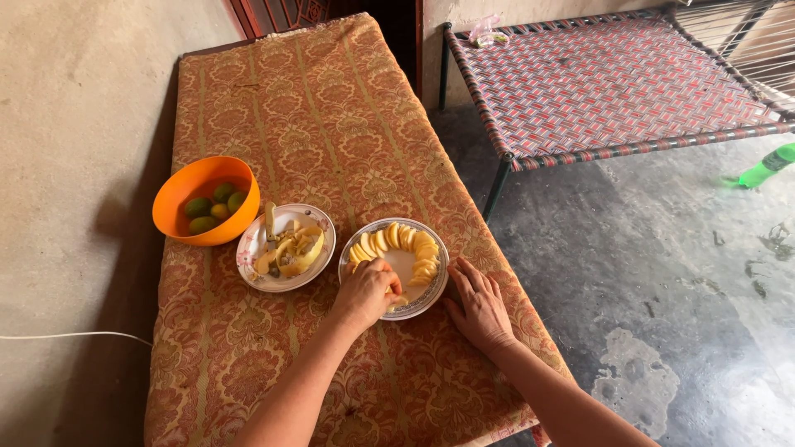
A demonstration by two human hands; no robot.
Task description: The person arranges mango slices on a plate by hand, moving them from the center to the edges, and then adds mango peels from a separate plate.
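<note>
1. Left hand: fingers curled, pinching a mango slice at plate 7 o'clock edge.
2. Right hand: released, flat on patterned cloth, touching plate's 4 o'clock rim.
3. Peel plate and orange bowl lie at 9 o'clock.

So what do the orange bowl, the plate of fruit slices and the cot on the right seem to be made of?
The orange bowl looks like plastic: uniform bright colour, smooth, slightly glossy wall. The plate of fruit slices, under the left hand, could be glazed ceramic or melamine, white with a printed patterned rim. The cot seems to have woven red-and-white strapping on a dark, probably metal, frame.
</note>
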